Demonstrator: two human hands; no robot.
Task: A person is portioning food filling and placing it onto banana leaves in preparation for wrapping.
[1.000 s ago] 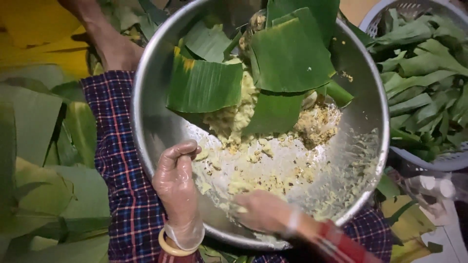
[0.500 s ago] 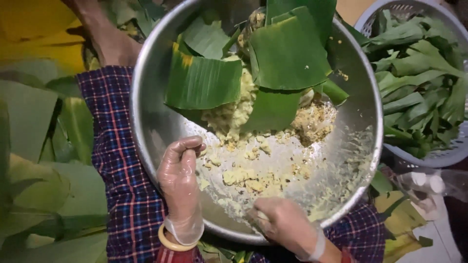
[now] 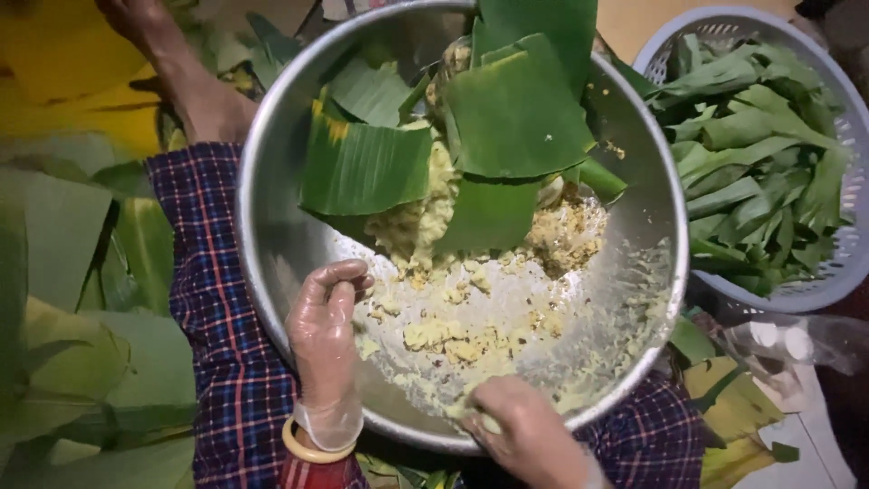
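Observation:
A large steel bowl (image 3: pixel 272 244) rests on my lap, holding crumbly yellow mash (image 3: pixel 453 335) and several banana leaf pieces (image 3: pixel 516 118) laid over its far half. My left hand (image 3: pixel 326 335), in a thin clear glove with a yellow bangle at the wrist, lies on the bowl's near left rim, fingers curled over the edge beside the mash. My right hand (image 3: pixel 520 426) is at the near rim, fingers closed around a lump of the yellow mash pressed against the bowl's inner wall.
A white plastic basket (image 3: pixel 842 263) full of folded green leaves stands at the right. Loose banana leaves (image 3: pixel 63 317) cover the floor at the left. A bare foot (image 3: pixel 181 72) lies at top left. Clear plastic bottles (image 3: pixel 778 340) lie at lower right.
My right hand has slid left along the near rim, gathering mash. My left hand has stayed on the rim. The camera has shifted slightly.

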